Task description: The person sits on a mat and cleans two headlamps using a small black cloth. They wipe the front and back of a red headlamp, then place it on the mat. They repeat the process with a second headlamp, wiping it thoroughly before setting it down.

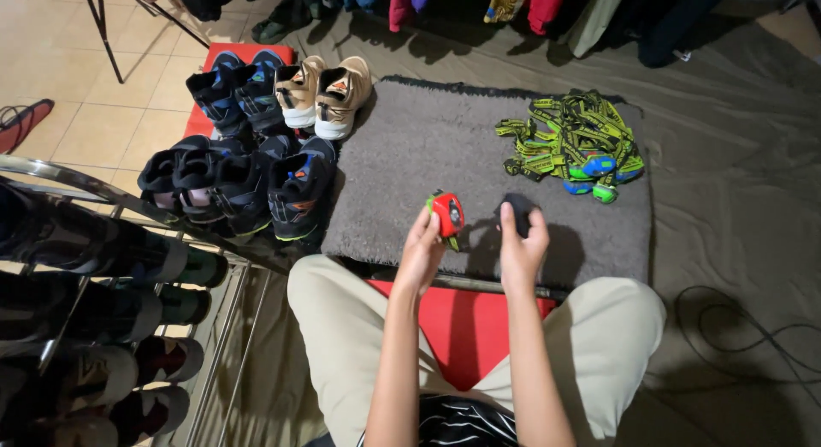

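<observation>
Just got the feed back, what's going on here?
A seated person holds a small red device in the left hand and a small black piece in the right hand, above a grey mat. A tangle of green straps lies on the mat; shoes sit alongside.

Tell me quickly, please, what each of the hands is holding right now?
Left hand: closed on a small red device.
Right hand: closed on a small black object; its kind cannot be told.

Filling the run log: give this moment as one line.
left hand: holds red headlamp | right hand: holds black piece | above grey mat | strap pile beyond
</observation>
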